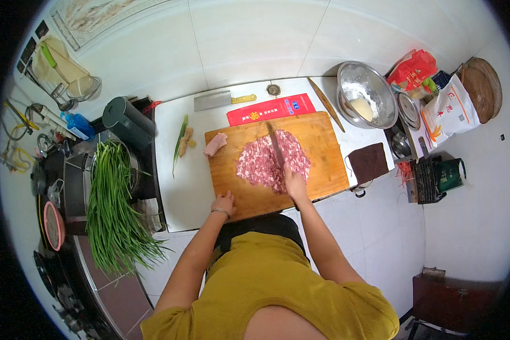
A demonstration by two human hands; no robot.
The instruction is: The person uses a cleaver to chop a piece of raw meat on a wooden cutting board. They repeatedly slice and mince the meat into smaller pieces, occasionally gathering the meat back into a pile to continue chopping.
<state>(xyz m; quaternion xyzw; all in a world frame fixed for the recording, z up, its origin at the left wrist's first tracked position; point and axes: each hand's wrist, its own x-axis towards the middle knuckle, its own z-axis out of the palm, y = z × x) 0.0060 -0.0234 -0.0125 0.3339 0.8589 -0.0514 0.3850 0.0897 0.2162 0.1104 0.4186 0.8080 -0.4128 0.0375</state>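
Mustard-yellow shirt (pixel 277 283) fills the near foreground, with two bare forearms reaching past it to a wooden cutting board (pixel 326 161) on a white counter (pixel 185 195). Right hand (pixel 293 182) is wrapped round the handle of a knife (pixel 277 148), fingers closed on the grip; its narrow-looking blade points away, lying across a spread of chopped pink-and-white meat (pixel 262 161) in the middle of the board. Left hand (pixel 224 204), a bracelet at its wrist, rests on the near left corner of the board — how far its fingers are spread I cannot tell.

One uncut piece of meat (pixel 215 145) sits on the board's left edge, near ginger (pixel 185 144) and a green stalk (pixel 179 144) on the counter. Beyond the board lie a red packet (pixel 272 109) and a yellow-handled cleaver (pixel 212 101). Cut-looking long greens (pixel 116 209) hang over at left — a metal bowl (pixel 381 85) stands far right.
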